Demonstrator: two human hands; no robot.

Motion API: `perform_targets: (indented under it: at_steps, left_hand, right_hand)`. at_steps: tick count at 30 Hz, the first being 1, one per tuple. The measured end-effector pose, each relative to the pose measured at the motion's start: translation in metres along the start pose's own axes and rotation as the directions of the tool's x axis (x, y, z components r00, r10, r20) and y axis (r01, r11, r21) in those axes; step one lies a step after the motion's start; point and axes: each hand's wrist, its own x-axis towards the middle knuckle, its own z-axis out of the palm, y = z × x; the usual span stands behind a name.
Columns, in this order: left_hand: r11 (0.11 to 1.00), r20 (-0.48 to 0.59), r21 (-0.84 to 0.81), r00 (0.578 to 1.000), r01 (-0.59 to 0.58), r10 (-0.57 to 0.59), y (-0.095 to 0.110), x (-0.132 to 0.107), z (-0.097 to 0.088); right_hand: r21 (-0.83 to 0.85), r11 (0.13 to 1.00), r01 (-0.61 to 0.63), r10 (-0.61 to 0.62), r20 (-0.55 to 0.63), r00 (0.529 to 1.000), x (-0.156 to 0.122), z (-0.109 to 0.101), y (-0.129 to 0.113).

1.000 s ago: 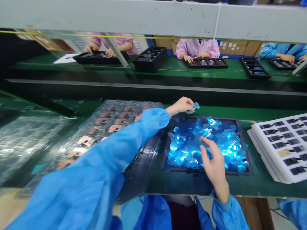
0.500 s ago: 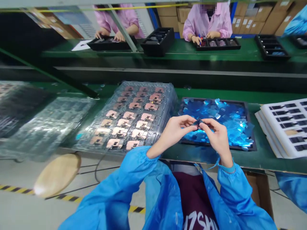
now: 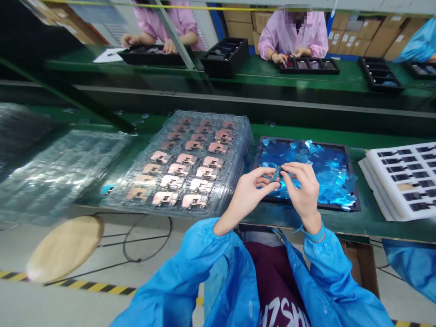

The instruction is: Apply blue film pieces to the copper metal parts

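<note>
Above the tray's blue film pieces, my left hand (image 3: 255,186) pinches a small dark green circuit board (image 3: 277,174) between thumb and fingers. My right hand (image 3: 304,185) has its thumb and fingertips closed at the board's right end; fine detail there is too small to tell. Beneath both hands, a black tray (image 3: 354,204) holds a heap of shiny blue film pieces (image 3: 323,177). Left of my hands stands a stack of clear plastic trays (image 3: 218,206), its top one filled with rows of copper-coloured parts (image 3: 177,169).
White foam trays (image 3: 391,181) with black parts are stacked at the right. More clear trays (image 3: 64,163) lie at the left. Across the divider, people in pink handle black boxes (image 3: 226,56). A round wooden stool (image 3: 66,247) stands below the bench's left edge.
The board between my fingers has turned, so its greenish face now shows. My hands stay over the blue film. The whole view has shifted slightly.
</note>
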Motion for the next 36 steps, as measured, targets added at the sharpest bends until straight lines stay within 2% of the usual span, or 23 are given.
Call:
perform_targets:
  at_steps: [5,9,14,17,20,23,25,27,29,32,34,36]
  left_hand:
    - [0.975,0.031,-0.199,0.995,0.099,-0.095,0.0,-0.005,0.0]
    - [0.886,0.019,-0.434,0.985,0.165,-0.174,-0.013,-0.004,0.002]
    - [0.76,0.044,-0.614,0.971,0.212,-0.236,-0.02,0.002,-0.004]
    - [0.72,0.039,-0.658,0.964,0.223,-0.264,-0.015,0.004,-0.009]
    - [0.711,-0.018,-0.68,0.965,0.18,-0.261,-0.008,0.003,-0.012]
    - [0.706,-0.113,-0.701,0.961,0.104,-0.254,0.0,0.001,-0.017]
    - [0.702,-0.182,-0.711,0.951,0.049,-0.25,0.005,-0.001,-0.025]
    - [0.715,-0.227,-0.7,0.945,0.01,-0.236,0.011,-0.001,-0.038]
    - [0.75,-0.253,-0.661,0.944,-0.009,-0.212,0.016,0.001,-0.057]
    - [0.853,-0.3,-0.521,0.94,-0.022,-0.159,0.025,0.014,-0.099]
    - [0.951,-0.344,-0.309,0.934,-0.019,-0.093,0.032,0.033,-0.134]
    - [1.0,-0.389,-0.004,0.921,0.008,-0.008,0.036,0.057,-0.171]
  right_hand:
    - [-0.101,0.99,0.101,-0.101,0.007,0.995,0.001,-0.001,0.003]
    - [-0.192,0.964,0.187,-0.172,0.089,0.981,-0.004,-0.003,0.003]
    - [-0.089,0.978,0.189,-0.168,0.201,0.965,-0.009,-0.008,0.0]
    - [0.039,0.991,0.129,-0.134,0.21,0.968,-0.011,-0.01,-0.002]
    - [0.149,0.989,0.013,-0.038,0.162,0.986,-0.016,-0.007,-0.007]
    - [0.232,0.961,-0.149,0.146,0.031,0.989,-0.022,0.001,-0.008]
    - [0.226,0.939,-0.258,0.284,-0.091,0.955,-0.022,0.006,0.0]
    - [0.113,0.927,-0.358,0.37,-0.116,0.922,-0.017,0.012,0.016]
    - [-0.084,0.911,-0.405,0.406,-0.002,0.914,-0.009,0.019,0.038]
    - [-0.355,0.862,-0.361,0.442,0.18,0.879,0.0,0.028,0.068]
    - [-0.473,0.826,-0.306,0.45,0.227,0.864,0.0,0.031,0.08]
    - [-0.537,0.801,-0.264,0.449,0.248,0.859,-0.003,0.033,0.085]
